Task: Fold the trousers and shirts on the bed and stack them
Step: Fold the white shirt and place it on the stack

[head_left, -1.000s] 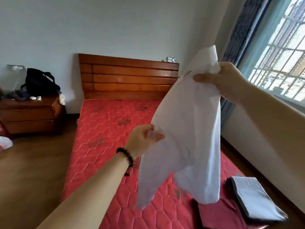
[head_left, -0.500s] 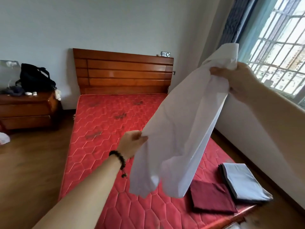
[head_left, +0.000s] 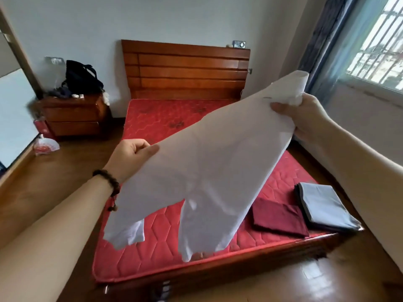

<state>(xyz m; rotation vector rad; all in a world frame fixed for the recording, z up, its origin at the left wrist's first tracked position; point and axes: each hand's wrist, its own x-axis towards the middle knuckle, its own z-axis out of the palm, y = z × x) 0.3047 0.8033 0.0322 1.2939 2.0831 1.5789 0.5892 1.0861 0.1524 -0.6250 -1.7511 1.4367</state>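
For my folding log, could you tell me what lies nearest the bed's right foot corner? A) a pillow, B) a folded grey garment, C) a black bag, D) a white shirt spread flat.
B: the folded grey garment lies at that corner of the red mattress, beside a folded maroon garment.

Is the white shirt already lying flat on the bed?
No, both hands hold the white shirt up in the air above the bed.

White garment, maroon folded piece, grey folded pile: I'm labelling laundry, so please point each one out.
white garment (head_left: pixel 209 162): head view, middle of the held cloth.
maroon folded piece (head_left: pixel 281 216): head view, its top face.
grey folded pile (head_left: pixel 322 203): head view, top layer.
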